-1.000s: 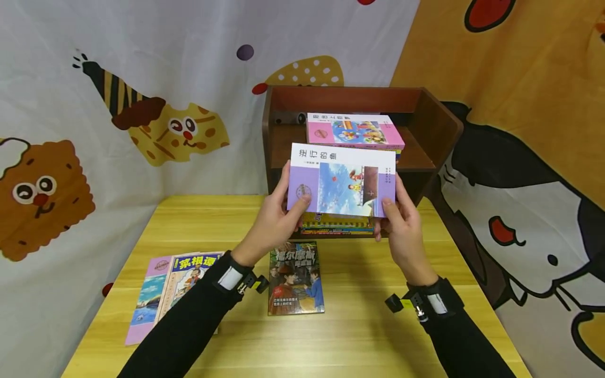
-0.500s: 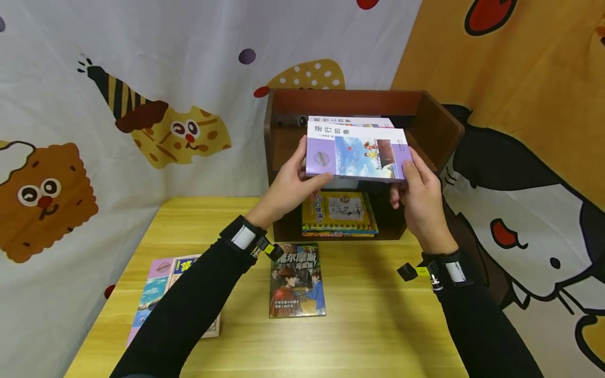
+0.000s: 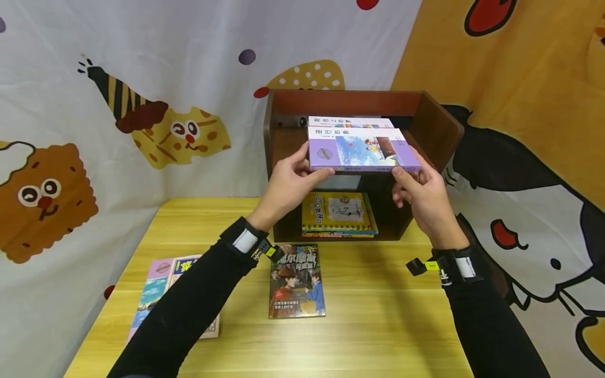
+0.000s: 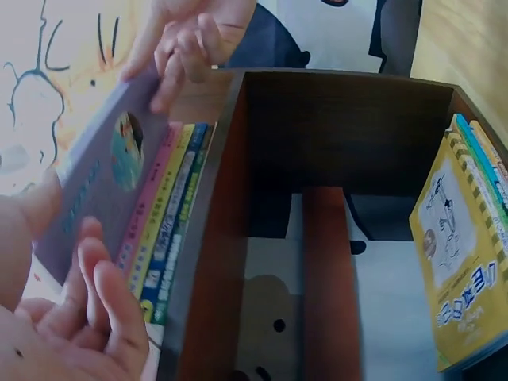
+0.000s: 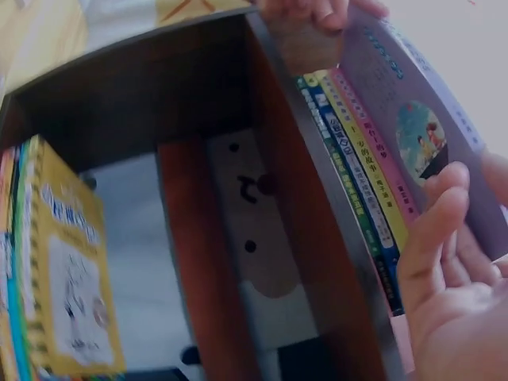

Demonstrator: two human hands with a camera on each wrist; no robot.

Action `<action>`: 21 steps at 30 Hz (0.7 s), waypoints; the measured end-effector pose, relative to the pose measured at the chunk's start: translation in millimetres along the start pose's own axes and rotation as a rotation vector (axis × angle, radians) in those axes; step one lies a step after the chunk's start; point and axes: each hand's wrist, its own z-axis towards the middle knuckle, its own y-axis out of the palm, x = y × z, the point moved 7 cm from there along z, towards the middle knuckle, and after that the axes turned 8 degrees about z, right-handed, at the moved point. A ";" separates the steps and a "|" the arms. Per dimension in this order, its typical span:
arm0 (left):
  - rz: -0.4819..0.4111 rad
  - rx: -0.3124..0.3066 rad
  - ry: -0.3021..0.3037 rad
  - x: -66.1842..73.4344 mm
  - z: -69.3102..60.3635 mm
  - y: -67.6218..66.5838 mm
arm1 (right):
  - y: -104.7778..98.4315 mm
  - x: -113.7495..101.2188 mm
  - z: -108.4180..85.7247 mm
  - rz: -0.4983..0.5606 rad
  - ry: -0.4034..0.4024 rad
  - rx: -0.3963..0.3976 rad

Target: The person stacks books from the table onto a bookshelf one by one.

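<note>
A purple-and-white paperback book point(image 3: 359, 149) is held level at the upper shelf of a brown bookshelf point(image 3: 347, 97). My left hand point(image 3: 290, 181) pinches its left end, the thumb along the near edge. At the right end, my right hand point(image 3: 425, 197) grips the same book with its thumb on the near corner. Beneath it lies a stack with a pink book point(image 3: 331, 121) on top; the spines of the stacked books point(image 5: 357, 159) show in the right wrist view. The purple book hangs over the stack at a slant; whether they touch I cannot tell.
Several books with a yellow one point(image 3: 333, 210) on top lie in the lower compartment. A dark comic-style book point(image 3: 298, 283) lies on the wooden table point(image 3: 368, 331) in front. At the left, a purple-and-blue book point(image 3: 151, 291) is partly hidden by another book and my left arm.
Both hands have carried the purple book back and to the right, over the stack on the upper shelf. It has tilted flatter, and its near spine edge now shows.
</note>
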 end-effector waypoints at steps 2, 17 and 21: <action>0.066 0.054 0.014 1.3 0.7 -2.5 | -0.2 -3.6 0.9 -0.093 0.000 0.034; 0.547 0.074 0.055 10.4 14.1 -2.3 | -18.6 -9.0 18.5 -0.741 0.023 0.227; 0.564 0.137 0.065 10.1 19.3 -5.6 | -19.1 -7.9 25.0 -0.860 0.028 0.228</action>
